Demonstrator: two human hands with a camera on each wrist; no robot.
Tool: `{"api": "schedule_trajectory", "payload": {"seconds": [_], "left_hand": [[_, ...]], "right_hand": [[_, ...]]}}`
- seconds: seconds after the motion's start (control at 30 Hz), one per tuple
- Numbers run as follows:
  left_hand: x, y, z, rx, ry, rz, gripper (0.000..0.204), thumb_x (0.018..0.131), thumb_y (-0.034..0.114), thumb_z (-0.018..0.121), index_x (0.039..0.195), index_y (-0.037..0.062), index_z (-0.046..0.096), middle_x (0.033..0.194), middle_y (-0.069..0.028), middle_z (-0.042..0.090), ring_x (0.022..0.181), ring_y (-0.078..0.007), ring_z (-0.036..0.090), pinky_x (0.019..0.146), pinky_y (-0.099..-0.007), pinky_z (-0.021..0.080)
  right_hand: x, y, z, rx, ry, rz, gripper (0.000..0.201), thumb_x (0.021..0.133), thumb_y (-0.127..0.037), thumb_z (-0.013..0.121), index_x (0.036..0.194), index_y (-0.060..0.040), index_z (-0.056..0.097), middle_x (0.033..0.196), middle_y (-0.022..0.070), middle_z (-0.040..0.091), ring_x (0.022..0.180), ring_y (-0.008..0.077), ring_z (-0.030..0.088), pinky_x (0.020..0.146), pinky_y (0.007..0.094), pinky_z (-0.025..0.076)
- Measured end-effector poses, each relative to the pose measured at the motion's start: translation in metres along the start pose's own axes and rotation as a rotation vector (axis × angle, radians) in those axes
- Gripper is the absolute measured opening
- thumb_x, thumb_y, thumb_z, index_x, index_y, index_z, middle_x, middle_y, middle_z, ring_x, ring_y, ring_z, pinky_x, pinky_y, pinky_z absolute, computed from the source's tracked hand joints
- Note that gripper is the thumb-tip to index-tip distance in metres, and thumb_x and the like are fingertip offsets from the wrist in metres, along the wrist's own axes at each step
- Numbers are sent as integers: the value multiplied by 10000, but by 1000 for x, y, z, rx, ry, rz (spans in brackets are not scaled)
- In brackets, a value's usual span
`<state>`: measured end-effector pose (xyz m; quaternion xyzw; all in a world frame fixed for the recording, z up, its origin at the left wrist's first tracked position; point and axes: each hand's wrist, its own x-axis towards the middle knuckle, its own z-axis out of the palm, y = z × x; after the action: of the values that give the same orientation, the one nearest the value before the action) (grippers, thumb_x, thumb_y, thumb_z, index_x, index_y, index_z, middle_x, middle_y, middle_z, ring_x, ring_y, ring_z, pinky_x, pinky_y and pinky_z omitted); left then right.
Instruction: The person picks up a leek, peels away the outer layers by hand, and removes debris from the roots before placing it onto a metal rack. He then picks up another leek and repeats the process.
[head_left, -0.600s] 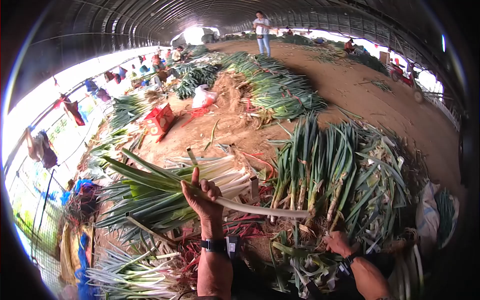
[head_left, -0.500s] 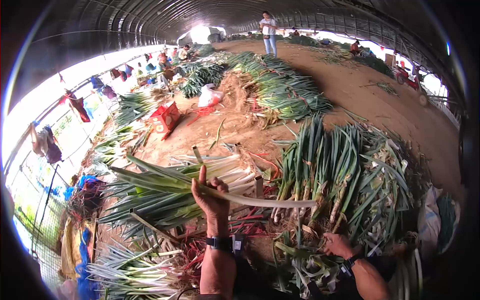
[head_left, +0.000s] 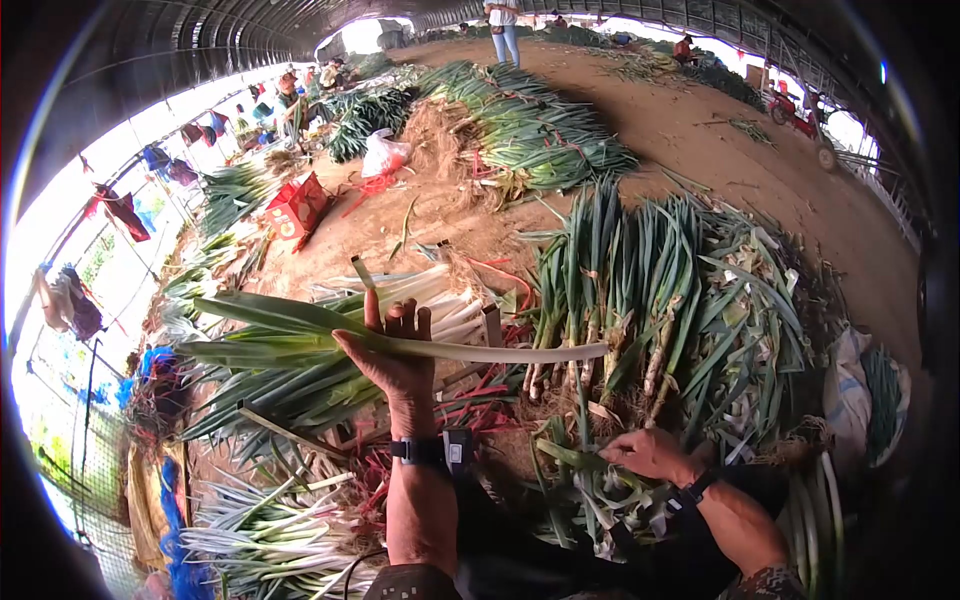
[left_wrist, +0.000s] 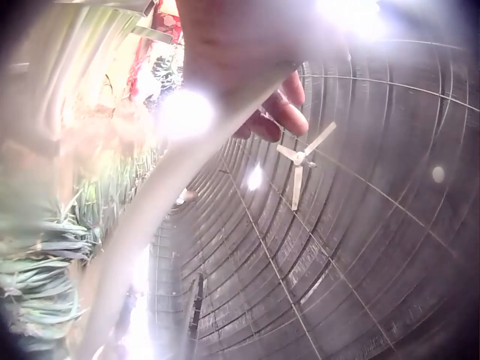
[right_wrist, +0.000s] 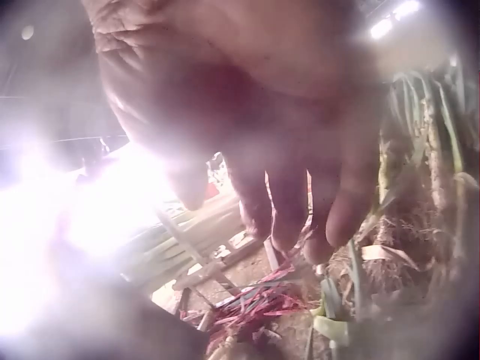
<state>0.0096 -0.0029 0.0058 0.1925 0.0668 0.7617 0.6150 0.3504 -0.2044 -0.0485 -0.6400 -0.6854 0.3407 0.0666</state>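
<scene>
One long leek (head_left: 480, 352) lies across the raised left hand (head_left: 398, 370), its green leaves out to the left and its white stalk to the right. The left fingers point up and look loosely extended beside the stalk. In the left wrist view the pale stalk (left_wrist: 142, 199) crosses close to the lens, past the fingertips (left_wrist: 285, 116). The right hand (head_left: 650, 455) hovers over loose leaves (head_left: 610, 500) at the lower right, holding nothing visible. Its fingers (right_wrist: 289, 202) hang down, slightly spread, in the right wrist view.
Leeks (head_left: 290, 365) lie on a wooden frame beside red strips (head_left: 478, 405). Standing bundles (head_left: 610, 270) and a leaf heap (head_left: 760, 320) are to the right. Thin leeks (head_left: 270, 535) lie lower left, a red box (head_left: 298, 208) farther off, people (head_left: 503, 30) beyond.
The left hand's fingers have loosened from a curl round the leek and now extend upward. The right hand has risen slightly from the leaves and roots and moved left. The head view has tilted down.
</scene>
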Motion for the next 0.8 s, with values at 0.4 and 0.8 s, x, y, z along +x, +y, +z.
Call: {"api": "schedule_trajectory", "payload": {"seconds": [0.4,0.8], "left_hand": [[-7,-14,11,4,5,-106,778,849,810,480,1254,164,633,797,-53,669,977,-294,639,904,-498,477],[-56,-82,32,563,-400,-289,945,938,777,261,1387,-31,458,1103,-120,684,1146,-254,607,1104,-446,350]], "right_hand": [[2,-80,-24,351,434,-413,292,878,-144,750,1130,-13,682,932,132,743,859,252,743,742,320,586],[42,-82,-28,-49,345,-252,655,838,-371,755,1352,-33,533,969,191,703,900,347,700,842,433,551]]}}
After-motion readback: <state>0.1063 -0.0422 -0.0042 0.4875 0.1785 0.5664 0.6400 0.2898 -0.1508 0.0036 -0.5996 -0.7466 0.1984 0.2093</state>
